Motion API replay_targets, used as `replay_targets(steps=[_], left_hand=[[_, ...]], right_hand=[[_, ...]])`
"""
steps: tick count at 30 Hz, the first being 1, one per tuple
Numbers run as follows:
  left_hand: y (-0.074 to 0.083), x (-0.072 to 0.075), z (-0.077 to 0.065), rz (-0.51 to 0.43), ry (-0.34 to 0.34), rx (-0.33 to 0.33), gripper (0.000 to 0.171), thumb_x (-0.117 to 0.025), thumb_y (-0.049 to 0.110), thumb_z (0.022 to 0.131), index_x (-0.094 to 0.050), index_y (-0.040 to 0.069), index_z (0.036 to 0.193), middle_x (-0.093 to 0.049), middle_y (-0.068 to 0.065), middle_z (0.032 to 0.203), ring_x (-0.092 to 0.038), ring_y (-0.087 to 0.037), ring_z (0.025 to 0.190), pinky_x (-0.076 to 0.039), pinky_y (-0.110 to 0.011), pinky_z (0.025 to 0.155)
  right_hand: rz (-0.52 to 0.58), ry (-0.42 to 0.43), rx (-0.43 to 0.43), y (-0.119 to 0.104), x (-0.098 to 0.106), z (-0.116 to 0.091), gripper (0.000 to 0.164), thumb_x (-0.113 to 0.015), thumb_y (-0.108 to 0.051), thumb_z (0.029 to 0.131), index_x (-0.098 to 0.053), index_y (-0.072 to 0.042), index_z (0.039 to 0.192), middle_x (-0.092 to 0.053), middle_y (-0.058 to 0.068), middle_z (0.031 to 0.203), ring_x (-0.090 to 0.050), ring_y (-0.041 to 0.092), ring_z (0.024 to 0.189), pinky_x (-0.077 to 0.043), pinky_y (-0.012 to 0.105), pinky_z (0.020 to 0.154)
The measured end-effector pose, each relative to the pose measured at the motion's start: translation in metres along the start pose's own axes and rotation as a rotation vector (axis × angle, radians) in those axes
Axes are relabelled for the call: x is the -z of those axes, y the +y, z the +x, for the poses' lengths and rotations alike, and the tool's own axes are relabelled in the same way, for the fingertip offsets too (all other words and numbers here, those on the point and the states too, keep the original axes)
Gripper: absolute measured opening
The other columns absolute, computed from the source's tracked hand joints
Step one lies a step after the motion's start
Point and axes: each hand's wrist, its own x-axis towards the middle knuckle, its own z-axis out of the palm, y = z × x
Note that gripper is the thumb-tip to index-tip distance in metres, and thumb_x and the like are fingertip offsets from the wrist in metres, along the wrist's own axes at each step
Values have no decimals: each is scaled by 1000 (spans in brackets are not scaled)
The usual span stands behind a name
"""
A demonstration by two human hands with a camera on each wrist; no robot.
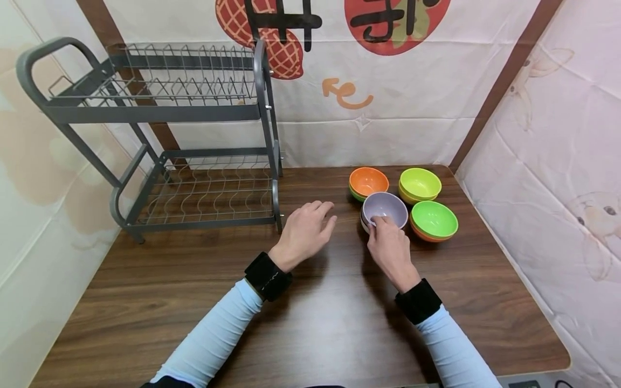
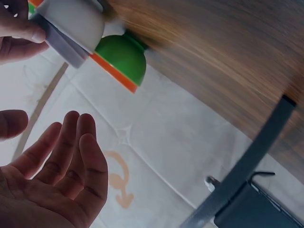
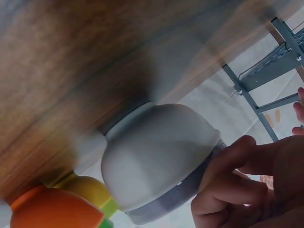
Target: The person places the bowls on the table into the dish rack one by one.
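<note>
Four stacks of glossy round bowls on a brown wood-grain tabletop (image 1: 121, 302), right of a dark grey metal two-tier rack (image 1: 155, 113). Near left: pale purple bowl (image 1: 394, 208), nested in a white bowl (image 3: 156, 152); right hand (image 1: 390, 248) pinches the purple rim between thumb and fingers. Behind: orange bowl (image 1: 368, 181) over dark green bowl (image 2: 124, 57). Right side: yellow-green bowl (image 1: 420, 183) over yellow bowl (image 3: 88, 190); nearer, bright green bowl (image 1: 434, 219) over second orange bowl (image 3: 52, 211). Left hand (image 1: 303, 231): fingers relaxed, holding nothing, between rack and stacks. Progress, as judged: rim grip made; purple and white bowls not yet parted; three stacks untouched.
</note>
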Motion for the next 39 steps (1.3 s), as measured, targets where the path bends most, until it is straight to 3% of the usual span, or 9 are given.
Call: replay_targets(steps=[5, 15, 26, 33, 39], left_hand=[[3, -4, 1, 4, -20, 10, 31, -61, 26, 107, -71, 7, 130, -73, -12, 116, -69, -29, 103, -58, -43, 88], [2, -3, 2, 5, -31, 17, 33, -60, 27, 108, -71, 6, 131, -74, -11, 117, -70, -28, 104, -58, -42, 87], [1, 2, 0, -6, -24, 38, 34, -60, 26, 108, -70, 6, 133, -73, -11, 123, -70, -29, 109, -59, -42, 88], [0, 5, -4, -24, -14, 61, 38, -60, 26, 108, -66, 7, 140, -70, -12, 132, -68, -29, 116, -58, -43, 92], [-3, 11, 0, -36, -4, 51, 47, -60, 26, 108, -56, 10, 151, -68, -12, 136, -69, -29, 115, -59, -43, 86]], right_hand=[[-18, -56, -23, 3, -3, -3, 19, -59, -17, 107, -74, -5, 107, -73, 16, 105, -70, 47, 84, -55, 61, 63], [-33, -24, 19, 7, -3, -4, 17, -59, -14, 108, -73, -4, 104, -73, 17, 97, -70, 45, 77, -54, 59, 58], [10, 128, 88, 11, -5, -8, 14, -63, -8, 103, -74, 0, 108, -75, 19, 101, -71, 47, 77, -55, 60, 58], [55, 215, 153, 8, -5, -9, 13, -65, -7, 103, -74, 2, 108, -75, 20, 98, -72, 45, 76, -56, 58, 56], [90, 261, 207, 2, 2, -3, 13, -65, -4, 102, -73, 3, 110, -74, 19, 100, -73, 42, 81, -59, 56, 61]])
